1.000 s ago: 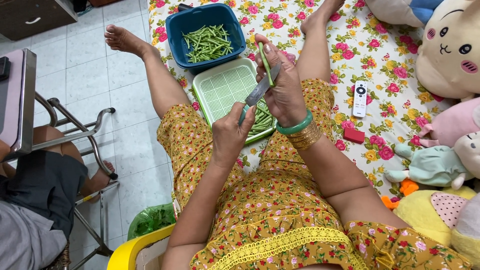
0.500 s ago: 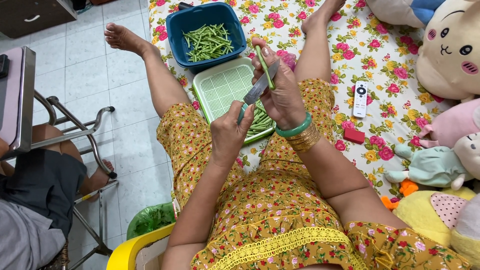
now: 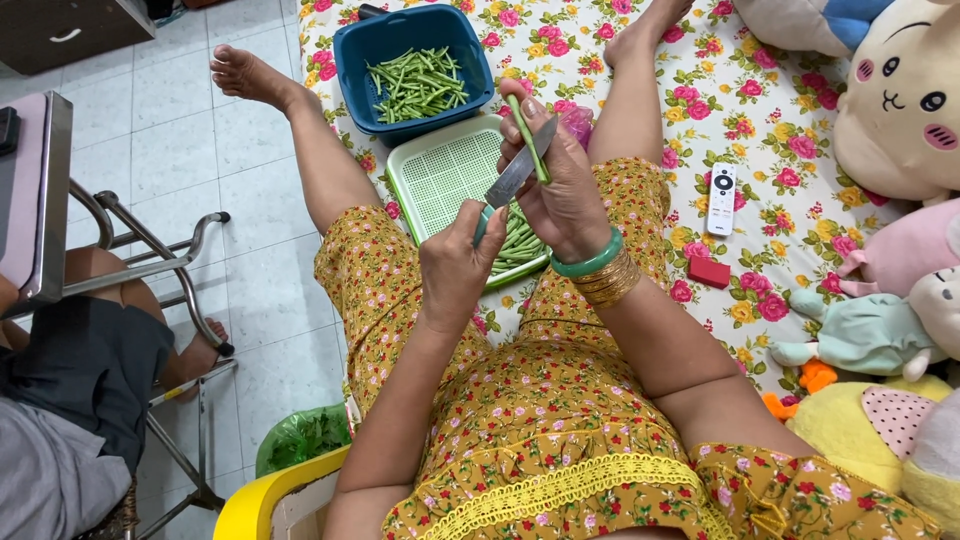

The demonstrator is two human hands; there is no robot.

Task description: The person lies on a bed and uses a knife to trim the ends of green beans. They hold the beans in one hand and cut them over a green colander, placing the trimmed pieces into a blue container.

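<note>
At the far left of the frame another person's legs rest by a metal folding frame on the tiled floor. At the lower left, a green plastic bag of trimmings sits beside a yellow chair edge, close enough to take scraps.

Moving right, the left hand is closed around the handle of a small knife, its grip pressed tight so the blade angles up and rightward across the bean. Above it, in the upper middle of the frame, a blue basket holds a heap of whole green beans, set within reach between the person's outstretched legs. Just below the basket lies a pale green slotted tray, where cut bean pieces collect under the hands, so the pieces probably drop straight in.

The right hand pinches a single long green bean upright between thumb and fingers, with the knife edge touching the bean. A green bangle and gold bracelets ring that wrist.

Farther right on the flowered sheet lie a white remote control and a small red box, well apart from the work. Plush toys crowd the right edge.
</note>
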